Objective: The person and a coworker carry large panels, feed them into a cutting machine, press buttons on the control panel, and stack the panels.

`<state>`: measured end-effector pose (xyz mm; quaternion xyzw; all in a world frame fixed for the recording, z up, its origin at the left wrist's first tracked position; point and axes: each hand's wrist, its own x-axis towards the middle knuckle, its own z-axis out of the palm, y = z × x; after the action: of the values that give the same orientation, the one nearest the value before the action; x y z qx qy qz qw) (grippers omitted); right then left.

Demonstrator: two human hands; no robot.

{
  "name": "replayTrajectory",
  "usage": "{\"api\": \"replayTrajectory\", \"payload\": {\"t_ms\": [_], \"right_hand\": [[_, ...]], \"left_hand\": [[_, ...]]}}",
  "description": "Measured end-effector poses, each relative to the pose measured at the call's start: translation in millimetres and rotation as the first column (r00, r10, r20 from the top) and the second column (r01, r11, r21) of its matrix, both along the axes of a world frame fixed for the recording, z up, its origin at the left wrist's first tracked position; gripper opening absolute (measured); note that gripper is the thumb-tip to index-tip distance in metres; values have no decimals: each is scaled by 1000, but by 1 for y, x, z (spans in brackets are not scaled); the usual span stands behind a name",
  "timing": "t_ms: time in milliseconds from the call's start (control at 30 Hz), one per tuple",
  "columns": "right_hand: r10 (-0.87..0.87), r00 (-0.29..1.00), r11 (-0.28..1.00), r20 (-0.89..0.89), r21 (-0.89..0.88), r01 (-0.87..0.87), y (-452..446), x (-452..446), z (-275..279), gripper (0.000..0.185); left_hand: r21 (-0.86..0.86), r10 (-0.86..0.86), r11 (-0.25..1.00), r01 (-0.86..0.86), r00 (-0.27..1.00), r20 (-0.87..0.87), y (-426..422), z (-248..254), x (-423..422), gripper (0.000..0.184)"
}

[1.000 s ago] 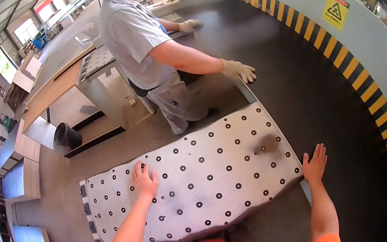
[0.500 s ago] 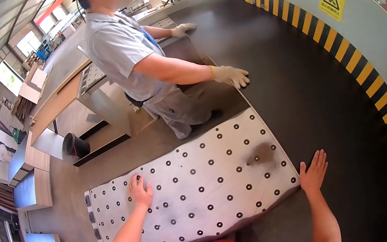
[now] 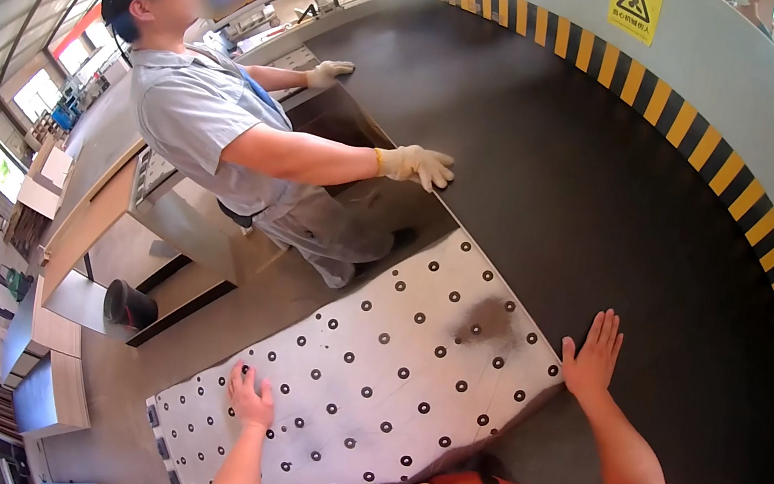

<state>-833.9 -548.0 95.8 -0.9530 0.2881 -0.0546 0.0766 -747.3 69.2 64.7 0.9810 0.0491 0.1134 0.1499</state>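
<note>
My left hand (image 3: 252,397) rests on a pale table (image 3: 357,369) dotted with black round studs, its fingers spread and nothing in them. Flat on a large dark sheet (image 3: 561,168), near the table's right-hand corner, lies my right hand (image 3: 594,354) with fingers stretched out. The sheet's straight edge runs along the end of the studded table. Further along that same edge, a co-worker's gloved hand (image 3: 416,165) is laid on the sheet, and the other glove (image 3: 329,74) touches it near the far corner.
A co-worker (image 3: 223,125) in a grey shirt stands beyond the table. Yellow-and-black striping (image 3: 634,89) borders a pale machine housing with a yellow warning sign (image 3: 635,8). A black bucket (image 3: 130,305) sits in a wooden-topped stand (image 3: 92,216). Stacked boards (image 3: 54,392) lie at left.
The view has turned slightly, so the table, sheet and co-worker appear further left. Both my hands stay at about the same places on the table and sheet.
</note>
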Motion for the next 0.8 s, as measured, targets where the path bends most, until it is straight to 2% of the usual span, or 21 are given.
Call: {"api": "replayTrajectory", "payload": {"t_ms": [400,600,700,800], "right_hand": [[15,998,1000,55,9,-15,35,-10,2,83],[33,988,996,150,-86,-20,32,-13,-16,80],[3,989,996,148,-87,10,35,-13,-16,80],[-114,991,989,71,-92,120,50,-10,-18,80]], "left_hand": [[-2,-13,1000,13,1000,7,2,0,-2,45],[-10,-36,999,36,999,15,6,-2,-1,45],[-18,-58,998,58,998,36,10,-5,0,45],[-21,-71,997,72,996,60,12,-8,-1,45]]}}
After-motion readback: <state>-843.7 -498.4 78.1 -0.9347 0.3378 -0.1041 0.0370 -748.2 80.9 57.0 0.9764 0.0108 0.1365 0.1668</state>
